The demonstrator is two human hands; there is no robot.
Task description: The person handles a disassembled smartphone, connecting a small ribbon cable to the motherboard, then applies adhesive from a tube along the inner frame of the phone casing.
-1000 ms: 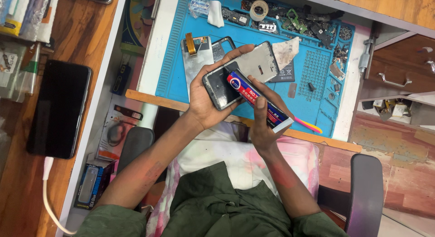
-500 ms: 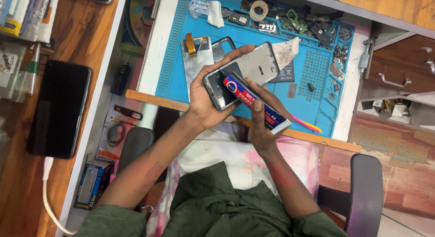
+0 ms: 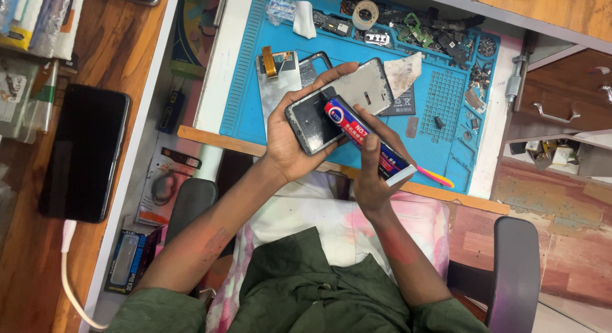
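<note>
Nothing has shifted since a second ago: my left hand (image 3: 290, 138) grips the phone frame (image 3: 338, 103), my right hand (image 3: 376, 173) squeezes the glue tube (image 3: 366, 138), nozzle on its edge.

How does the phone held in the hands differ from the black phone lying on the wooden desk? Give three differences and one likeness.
1. The opened phone frame is gripped above the blue mat by the left hand; the black phone lies flat on the wooden desk.
2. The frame shows bare grey insides; the black phone shows a whole dark screen.
3. The black phone has a white cable plugged in; the frame has a glue tube at it.

Both are flat rectangles.
</note>
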